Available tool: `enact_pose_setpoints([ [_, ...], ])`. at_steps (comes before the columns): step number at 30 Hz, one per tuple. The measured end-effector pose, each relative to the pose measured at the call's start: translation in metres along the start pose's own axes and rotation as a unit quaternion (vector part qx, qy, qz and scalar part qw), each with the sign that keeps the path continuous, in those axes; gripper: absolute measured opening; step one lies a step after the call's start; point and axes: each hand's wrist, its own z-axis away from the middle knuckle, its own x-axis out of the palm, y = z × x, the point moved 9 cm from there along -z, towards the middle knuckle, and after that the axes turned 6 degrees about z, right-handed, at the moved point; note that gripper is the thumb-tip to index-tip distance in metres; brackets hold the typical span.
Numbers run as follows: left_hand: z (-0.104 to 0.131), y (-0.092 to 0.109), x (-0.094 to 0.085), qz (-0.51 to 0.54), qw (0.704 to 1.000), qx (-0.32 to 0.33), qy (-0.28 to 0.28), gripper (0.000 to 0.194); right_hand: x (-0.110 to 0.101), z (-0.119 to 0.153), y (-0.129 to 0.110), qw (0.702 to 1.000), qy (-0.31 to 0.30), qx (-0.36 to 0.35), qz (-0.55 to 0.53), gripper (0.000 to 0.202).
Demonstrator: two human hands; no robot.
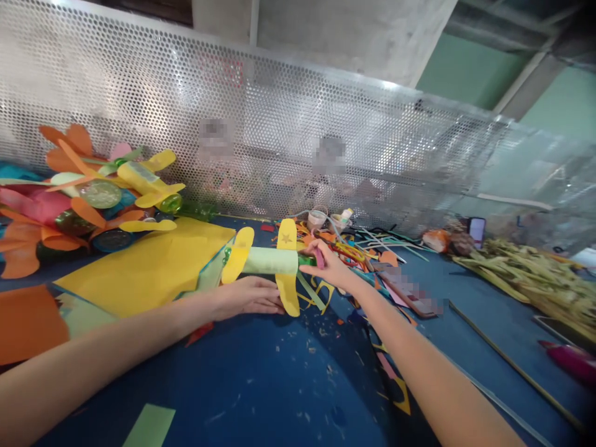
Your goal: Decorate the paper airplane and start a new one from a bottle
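A toy plane (263, 261) made from a green plastic bottle lies in the middle of the view. Pale green paper wraps its body, and yellow paper strips cross it as a large wing (287, 239) with a star mark and a smaller tail piece (238, 254). My right hand (326, 267) is closed at the bottle's green neck end, with a small pink piece (319, 257) at the fingers. My left hand (249, 296) is just below the body, fingers stretched toward the wing's lower half; its thumb is hidden.
Several finished bottle toys (97, 192) pile up at left. Yellow paper sheets (153, 261) lie beside them. Paper scraps and strips (358, 248) litter the blue table (261, 379). A phone (410, 292), a thin stick (507, 360) and dried husks (535, 273) are at right. A perforated metal panel (288, 118) stands behind.
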Motion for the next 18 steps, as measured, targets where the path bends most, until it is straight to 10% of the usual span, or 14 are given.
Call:
enact_pose_setpoints([
  [5,0.003,0.008,0.003,-0.319,0.943,0.043,0.083,0.027,0.006,0.002,0.0,0.998,-0.029,-0.007,0.064,0.033],
  [12,0.01,0.03,0.041,-0.691,0.671,0.253,0.09,0.028,-0.005,-0.002,-0.015,0.997,0.015,-0.013,0.072,0.034],
  [18,0.002,0.019,0.045,-0.665,0.693,0.269,0.076,0.027,-0.032,-0.001,-0.033,0.97,0.159,0.077,-0.167,0.032],
])
